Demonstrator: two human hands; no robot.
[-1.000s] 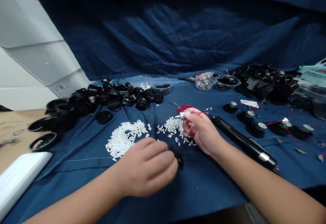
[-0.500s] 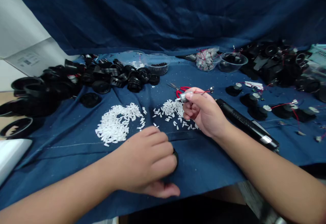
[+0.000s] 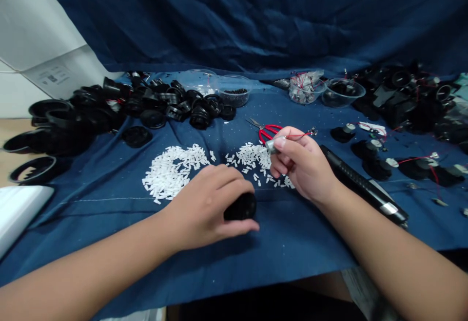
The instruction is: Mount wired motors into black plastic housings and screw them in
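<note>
While the left hand (image 3: pixel 208 209) curls its thumb and fingers around a round black part (image 3: pixel 241 207) near the middle of the table's (image 3: pixel 285 248) front edge, the right hand (image 3: pixel 307 167) pinches a small metal motor (image 3: pixel 270 146) farther from that edge, the red wires (image 3: pixel 298 136) running back over the fingers. Small white pegs (image 3: pixel 166 172) lie in two heaps beyond the hands. Red-handled scissors (image 3: pixel 268 131) rest just behind the motor; a black tool (image 3: pixel 347 179) lies beside the right forearm. More black parts (image 3: pixel 152 119) crowd toward the far left corner.
</note>
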